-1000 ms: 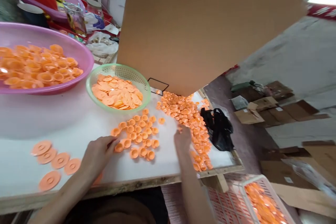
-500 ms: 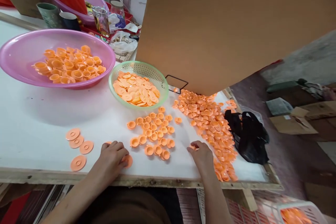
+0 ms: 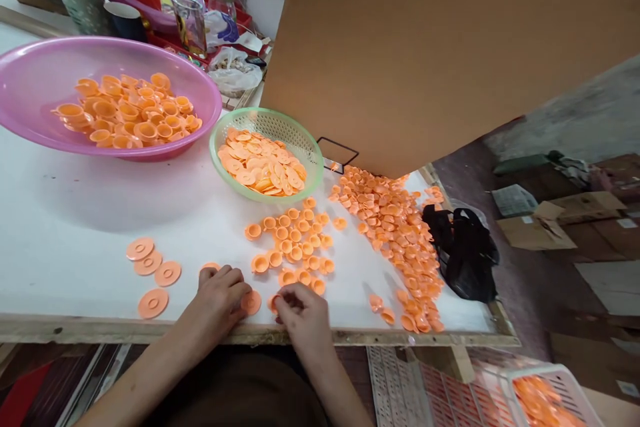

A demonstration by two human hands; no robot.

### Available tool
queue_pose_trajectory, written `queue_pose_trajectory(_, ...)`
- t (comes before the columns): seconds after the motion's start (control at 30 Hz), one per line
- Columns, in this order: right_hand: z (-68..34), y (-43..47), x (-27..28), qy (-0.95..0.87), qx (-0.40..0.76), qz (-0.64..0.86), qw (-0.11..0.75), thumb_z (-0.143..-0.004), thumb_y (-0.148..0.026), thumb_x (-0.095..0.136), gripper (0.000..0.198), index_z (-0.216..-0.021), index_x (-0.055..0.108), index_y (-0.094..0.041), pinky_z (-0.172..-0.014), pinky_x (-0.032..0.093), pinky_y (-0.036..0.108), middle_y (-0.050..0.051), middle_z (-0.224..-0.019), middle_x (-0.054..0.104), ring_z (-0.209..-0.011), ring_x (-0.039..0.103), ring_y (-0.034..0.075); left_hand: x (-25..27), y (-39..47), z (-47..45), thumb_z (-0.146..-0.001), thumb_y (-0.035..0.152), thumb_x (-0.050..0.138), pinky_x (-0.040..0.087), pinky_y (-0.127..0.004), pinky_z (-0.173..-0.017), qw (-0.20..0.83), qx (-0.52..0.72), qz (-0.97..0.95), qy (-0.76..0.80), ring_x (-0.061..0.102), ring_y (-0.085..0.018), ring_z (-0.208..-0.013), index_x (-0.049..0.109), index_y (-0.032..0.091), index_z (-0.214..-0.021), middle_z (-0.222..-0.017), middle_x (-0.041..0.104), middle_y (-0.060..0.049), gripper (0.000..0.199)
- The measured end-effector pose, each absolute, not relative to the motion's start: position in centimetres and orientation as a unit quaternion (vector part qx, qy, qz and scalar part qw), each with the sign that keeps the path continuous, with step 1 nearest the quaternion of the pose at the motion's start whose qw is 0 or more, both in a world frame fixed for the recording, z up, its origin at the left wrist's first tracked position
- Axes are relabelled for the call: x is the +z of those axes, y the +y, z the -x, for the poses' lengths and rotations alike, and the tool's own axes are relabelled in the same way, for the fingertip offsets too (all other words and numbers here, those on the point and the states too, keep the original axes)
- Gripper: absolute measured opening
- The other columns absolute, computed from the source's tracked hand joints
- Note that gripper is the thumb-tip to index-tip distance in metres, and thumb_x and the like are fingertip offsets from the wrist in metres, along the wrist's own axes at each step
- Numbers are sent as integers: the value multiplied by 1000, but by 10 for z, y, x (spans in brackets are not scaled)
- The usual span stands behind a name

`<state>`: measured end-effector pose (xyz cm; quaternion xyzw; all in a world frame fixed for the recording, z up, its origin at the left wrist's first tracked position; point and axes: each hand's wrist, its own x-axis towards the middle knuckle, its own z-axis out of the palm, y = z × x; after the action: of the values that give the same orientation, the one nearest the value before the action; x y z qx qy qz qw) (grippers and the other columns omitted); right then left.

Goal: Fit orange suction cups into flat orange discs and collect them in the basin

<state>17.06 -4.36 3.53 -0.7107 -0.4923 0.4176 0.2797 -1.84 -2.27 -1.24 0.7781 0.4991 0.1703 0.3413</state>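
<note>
My left hand (image 3: 219,300) lies near the table's front edge, fingers curled and closed at the rim of a flat orange toy saucer (image 3: 251,303). Another saucer (image 3: 210,266) shows partly behind its knuckles. Just to the right, my right hand (image 3: 306,315) pinches a small orange toy cup (image 3: 273,303), mostly covered by the fingers. A loose group of upright toy cups (image 3: 296,236) sits beyond the right hand. Several saucers (image 3: 153,303) lie flat at the left. Two loose pieces (image 3: 376,303) rest between the right hand and the big orange pile (image 3: 400,233).
A pink basin (image 3: 30,127) of cups and a green strainer (image 3: 315,177) of saucers stand behind. A large cardboard box (image 3: 400,47) rises at the back, near a black bag (image 3: 463,253). A basket (image 3: 570,380) with orange pieces sits below the table's right side.
My right hand has moved left from beside the big pile to near my left hand, with a cup in its fingers. My left hand has stayed by the saucer. The view has shifted slightly.
</note>
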Motion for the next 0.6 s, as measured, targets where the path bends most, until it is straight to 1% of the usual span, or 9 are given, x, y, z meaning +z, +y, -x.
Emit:
queue_pose_trajectory(0.1,-150,-40,21,-563,360,710,223,-73,-17,58,12,-62,62,-17,-55,44,22,1,-65,61,-57,56,12,-11,-22,16,-77,11,60,25,-39,-82,345,169,-779,496,52,-19,-93,68,21,-84,-90,63,-3,15)
queue_pose_trajectory(0.2,-144,-35,14,-598,333,703,195,-72,-13,57,14,-59,59,-17,-56,40,22,-1,-61,57,-58,53,11,-9,-23,16,-83,13,57,25,-39,-81,342,175,-783,489,52,-19,-89,68,20,-82,-86,63,-3,13)
queue_pose_trajectory(0.3,-142,-34,14,-621,318,696,169,-71,-10,56,15,-58,55,-18,-56,36,22,-1,-60,55,-57,50,11,-6,-23,17,-86,16,54,25,-39,-80,349,172,-781,488,53,-19,-86,68,19,-80,-81,64,-4,16)
queue_pose_trajectory(0.43,-140,-35,15,-635,309,691,151,-74,-11,54,15,-61,50,-18,-56,33,23,-2,-63,53,-59,48,12,2,-20,20,-83,14,52,29,-37,-81,418,165,-750,486,56,-19,-87,69,22,-81,-82,66,-3,19)
queue_pose_trajectory(0.53,-140,-36,15,-647,302,685,148,-75,-9,52,16,-63,47,-19,-57,32,23,-2,-65,52,-61,47,12,8,-18,16,-81,17,50,34,-30,-71,485,148,-675,537,57,-17,-77,66,20,-77,-78,66,-3,17)
queue_pose_trajectory(0.6,-139,-38,16,-652,294,683,146,-75,-8,51,16,-65,47,-19,-58,32,23,-1,-67,52,-62,48,12,8,-18,10,-80,20,50,34,-27,-62,513,136,-622,575,56,-15,-68,60,17,-70,-71,65,-2,14)
